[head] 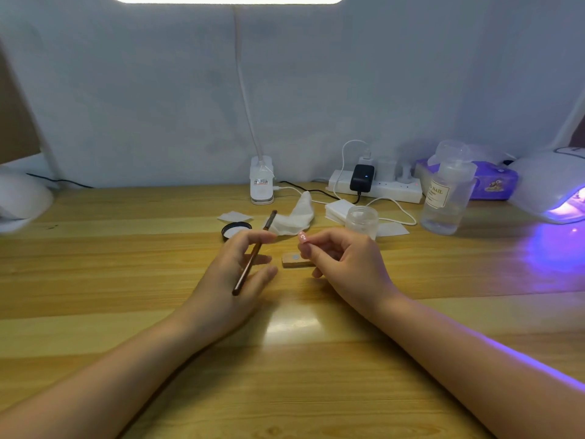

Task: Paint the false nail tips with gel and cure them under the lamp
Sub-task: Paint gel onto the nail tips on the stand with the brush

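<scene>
Left hand (232,274) palm-up-ish over the worktop (126,280), fingers curled loosely round a brush (253,253). I see the brush lying diagonal across the palm, thumb on the shaft, far end pointing away toward the tissue (296,218). Right hand (345,264) pinches a nail tip (303,236) between thumb and forefinger, other fingers curled under. Tip is pinkish and glossy, held above the worktop, not touching anything else.

Wooden block (296,259) sits on the worktop between both hands, just beside the right fingertips; grey dot on its top.

Behind the hands: black lid (235,230) and a small pad (234,216), then crumpled tissue, clear jar (361,218) touching a stack of pads (338,209). Pump bottle (448,193) further right. Cure lamp (554,188) at the far right edge, partly cut off, violet glow spilling on the wood. Power strip (386,188) with plugs and cables along the back wall, desk-lamp clamp (261,180) at the back centre. White object at the left edge, blurred, can't tell what.

Open room: wide bare wood near side, between and under both forearms, and to the left of the left hand. Stretch between the right hand and the cure lamp has only the bottle near it.
</scene>
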